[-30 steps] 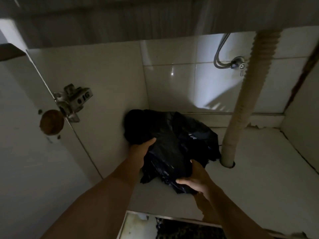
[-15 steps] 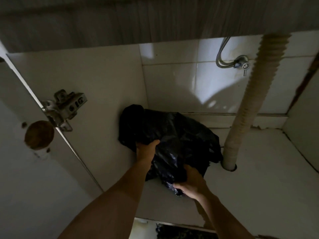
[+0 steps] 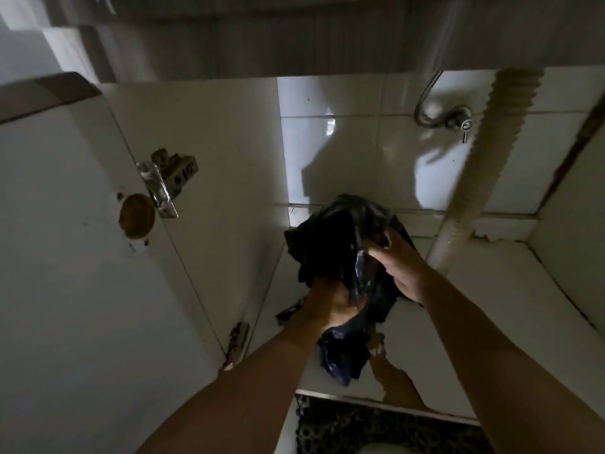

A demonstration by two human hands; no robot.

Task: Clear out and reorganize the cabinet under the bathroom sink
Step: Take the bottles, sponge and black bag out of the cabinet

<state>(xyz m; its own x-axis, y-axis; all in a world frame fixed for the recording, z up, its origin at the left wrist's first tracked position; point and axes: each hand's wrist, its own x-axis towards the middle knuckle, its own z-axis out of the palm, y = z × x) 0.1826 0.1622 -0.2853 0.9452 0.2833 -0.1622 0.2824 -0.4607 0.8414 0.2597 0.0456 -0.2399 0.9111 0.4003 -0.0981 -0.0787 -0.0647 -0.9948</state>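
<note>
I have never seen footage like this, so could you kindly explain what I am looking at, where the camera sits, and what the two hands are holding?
There is no machine: a person wears the camera on their head, looking forward and down into the cabinet under a sink. The left hand and right hand both grip a crumpled black plastic bag, bunched above the white cabinet floor. To its right stands the ribbed drain hose; the open door is on the left.

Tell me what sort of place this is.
Most likely the cabinet under a bathroom sink: a ribbed drain hose runs down, a water valve sits on the tiled wall, and a hinged door stands open.
</note>
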